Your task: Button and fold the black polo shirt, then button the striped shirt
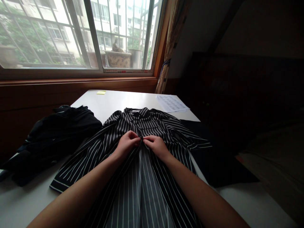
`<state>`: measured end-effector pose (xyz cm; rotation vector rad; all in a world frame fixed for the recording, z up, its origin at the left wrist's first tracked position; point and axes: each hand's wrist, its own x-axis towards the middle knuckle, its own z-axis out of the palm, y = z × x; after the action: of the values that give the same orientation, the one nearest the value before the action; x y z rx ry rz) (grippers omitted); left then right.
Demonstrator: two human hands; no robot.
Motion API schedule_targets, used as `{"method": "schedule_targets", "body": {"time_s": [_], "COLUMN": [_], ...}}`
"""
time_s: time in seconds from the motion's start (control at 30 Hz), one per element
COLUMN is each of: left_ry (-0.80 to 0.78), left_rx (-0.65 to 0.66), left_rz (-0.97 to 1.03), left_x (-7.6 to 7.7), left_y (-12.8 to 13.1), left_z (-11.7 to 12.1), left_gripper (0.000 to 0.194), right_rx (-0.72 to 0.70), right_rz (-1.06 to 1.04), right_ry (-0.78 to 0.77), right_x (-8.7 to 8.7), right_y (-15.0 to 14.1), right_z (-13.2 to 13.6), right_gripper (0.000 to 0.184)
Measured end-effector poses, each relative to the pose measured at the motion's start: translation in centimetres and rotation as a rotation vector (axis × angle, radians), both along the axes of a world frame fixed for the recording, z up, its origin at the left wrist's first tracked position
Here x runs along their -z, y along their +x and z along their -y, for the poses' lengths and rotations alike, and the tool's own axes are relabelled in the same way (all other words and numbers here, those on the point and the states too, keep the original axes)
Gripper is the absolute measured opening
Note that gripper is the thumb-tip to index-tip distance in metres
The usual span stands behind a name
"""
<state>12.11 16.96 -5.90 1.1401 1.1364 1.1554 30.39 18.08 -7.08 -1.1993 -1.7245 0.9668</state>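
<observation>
A black shirt with white stripes (pixel 152 124) lies face up on the white table, its collar toward the window. Below the chest its front hangs apart, and the greyer inside of the back shows between the two edges. My left hand (pixel 128 143) pinches one front edge at the middle of the shirt. Close beside it, my right hand (pixel 156 145) pinches the other edge, the fingertips of both hands nearly meeting. Whether a button sits between the fingers is too small to tell. Both sleeves are spread outward.
A heap of dark clothes (pixel 64 129) lies on the table's left side. Dark cloth (pixel 220 167) hangs over the right edge. Printed sheets (pixel 172 103) and a yellow sticky note (pixel 101 92) are at the far end of the white table (pixel 128 97), below a barred window (pixel 78 34).
</observation>
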Motion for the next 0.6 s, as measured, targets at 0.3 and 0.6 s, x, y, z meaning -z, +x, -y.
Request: {"method": "schedule_targets", "body": {"time_s": [0.3, 0.6], "left_ry": [0.008, -0.024], "left_rx": [0.024, 0.013], "left_rz": [-0.013, 0.010], "left_x": [0.25, -0.37], "left_y": [0.20, 0.28], "left_z": [-0.16, 0.09], "left_gripper": [0.026, 0.029], "right_rx": [-0.004, 0.004], "right_rz": [-0.081, -0.074], "right_ry": [-0.061, -0.064], "right_x": [-0.59, -0.72], "right_y": [0.07, 0.11], "right_z": [0.10, 0.27], "right_gripper": [0.025, 0.026]}}
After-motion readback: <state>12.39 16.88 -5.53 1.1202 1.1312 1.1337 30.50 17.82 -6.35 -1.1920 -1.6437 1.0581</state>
